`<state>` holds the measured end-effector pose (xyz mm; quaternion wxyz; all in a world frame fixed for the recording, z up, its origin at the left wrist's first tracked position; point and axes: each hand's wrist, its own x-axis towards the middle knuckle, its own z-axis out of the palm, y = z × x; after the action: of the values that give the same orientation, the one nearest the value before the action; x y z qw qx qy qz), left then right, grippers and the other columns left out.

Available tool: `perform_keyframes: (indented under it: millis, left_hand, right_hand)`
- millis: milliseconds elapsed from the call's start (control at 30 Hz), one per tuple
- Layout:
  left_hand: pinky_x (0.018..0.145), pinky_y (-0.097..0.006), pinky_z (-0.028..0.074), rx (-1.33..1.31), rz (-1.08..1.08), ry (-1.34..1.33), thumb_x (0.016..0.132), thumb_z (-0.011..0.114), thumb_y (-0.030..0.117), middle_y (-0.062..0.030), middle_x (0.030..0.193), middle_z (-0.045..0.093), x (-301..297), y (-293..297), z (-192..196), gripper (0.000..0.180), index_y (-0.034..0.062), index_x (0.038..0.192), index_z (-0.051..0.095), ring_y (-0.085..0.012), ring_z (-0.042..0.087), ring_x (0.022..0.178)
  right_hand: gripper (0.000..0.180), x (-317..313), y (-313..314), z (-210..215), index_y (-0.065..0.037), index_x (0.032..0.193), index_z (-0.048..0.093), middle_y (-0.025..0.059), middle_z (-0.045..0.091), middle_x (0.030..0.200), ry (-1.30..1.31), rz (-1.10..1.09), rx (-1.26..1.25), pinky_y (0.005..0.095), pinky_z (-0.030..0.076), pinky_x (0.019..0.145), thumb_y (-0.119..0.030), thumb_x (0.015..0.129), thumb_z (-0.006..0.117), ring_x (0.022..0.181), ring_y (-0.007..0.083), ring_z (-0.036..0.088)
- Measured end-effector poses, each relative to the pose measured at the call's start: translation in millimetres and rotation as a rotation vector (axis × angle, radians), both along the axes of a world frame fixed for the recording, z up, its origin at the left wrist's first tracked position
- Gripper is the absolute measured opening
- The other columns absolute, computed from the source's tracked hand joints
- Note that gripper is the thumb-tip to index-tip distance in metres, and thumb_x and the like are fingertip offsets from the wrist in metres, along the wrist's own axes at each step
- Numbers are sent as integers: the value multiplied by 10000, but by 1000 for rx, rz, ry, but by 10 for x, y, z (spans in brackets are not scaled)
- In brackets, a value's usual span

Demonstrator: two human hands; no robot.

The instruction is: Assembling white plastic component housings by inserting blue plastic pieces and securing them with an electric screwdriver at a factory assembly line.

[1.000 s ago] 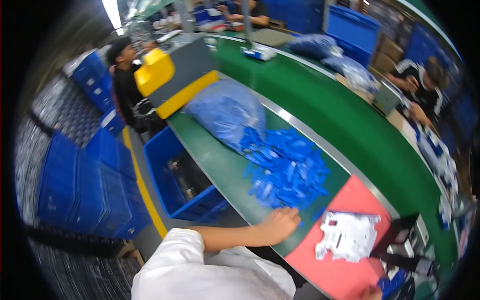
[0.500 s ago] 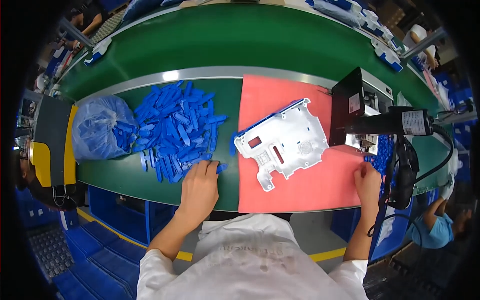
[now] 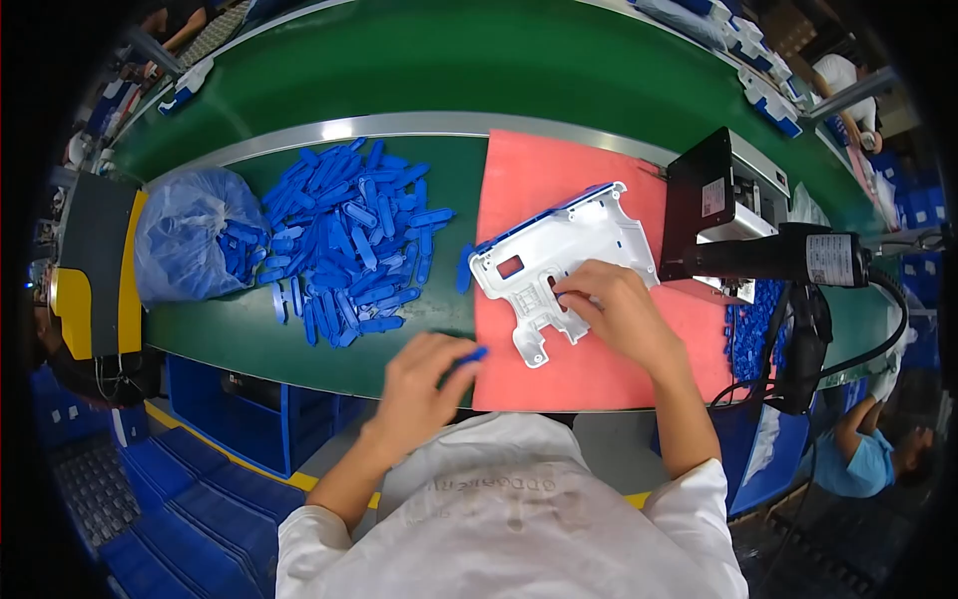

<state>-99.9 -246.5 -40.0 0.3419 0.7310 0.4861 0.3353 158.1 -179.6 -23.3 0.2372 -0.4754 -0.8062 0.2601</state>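
Note:
A white plastic housing (image 3: pixel 599 230) with a blue strip along its far edge lies at a slant on a pink mat (image 3: pixel 529 160). Over its lower middle, my right hand (image 3: pixel 624 314) has its fingertips pinched close to a slot; whatever is in them is hidden. My left hand (image 3: pixel 419 384), slightly blurred, is closed on a long blue plastic piece (image 3: pixel 476 355) at the mat's left edge. Left of the mat, many similar blue pieces (image 3: pixel 349 225) lie in a heap on the green tabletop (image 3: pixel 249 344).
A clear bag (image 3: pixel 185 240) of blue pieces sits beside the heap. At right stand a black-framed device (image 3: pixel 699 205), a black handheld tool (image 3: pixel 778 258) with a cable, and small blue parts (image 3: pixel 753 329). Beyond a metal rail runs a green belt (image 3: pixel 449 65). Other people work nearby.
My left hand has moved from the heap's edge toward the mat with a blue piece. My right hand has gone left from beside the small blue parts to over the white housing.

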Motion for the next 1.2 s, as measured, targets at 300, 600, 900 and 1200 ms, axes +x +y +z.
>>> perform_keyframes:
  millis: [300,600,900,1200]
  left_hand:
    - [618,-345,486,183,-193,46,763,654,32,-94,1167,628,555,-180,-165,159,47,917,615,-260,620,659]
    - [561,-247,425,-196,-34,-296,826,680,30,-84,873,657,409,10,136,97,14,905,626,-124,591,615]
    - [654,-253,475,-1049,-192,-1332,949,600,185,-49,889,642,542,122,-68,175,31,1032,601,-91,574,763]
    - [608,-257,479,44,23,-655,930,596,114,-108,945,656,264,122,-82,190,26,1089,539,-132,591,690]
  right_hand:
    - [153,-11,-8,10,19,910,652,151,680,828,-8,-100,-207,331,518,647,-16,768,696,733,245,672]
    - [137,-205,-357,140,12,964,663,108,668,835,306,-205,-199,290,506,666,-34,834,658,746,183,644]
    - [199,-283,-385,177,40,1041,667,115,598,914,809,76,-399,302,486,694,-50,867,631,798,177,591]
    - [193,-238,-116,-23,30,1042,662,39,642,815,609,-392,-349,208,484,639,0,851,666,699,76,600]
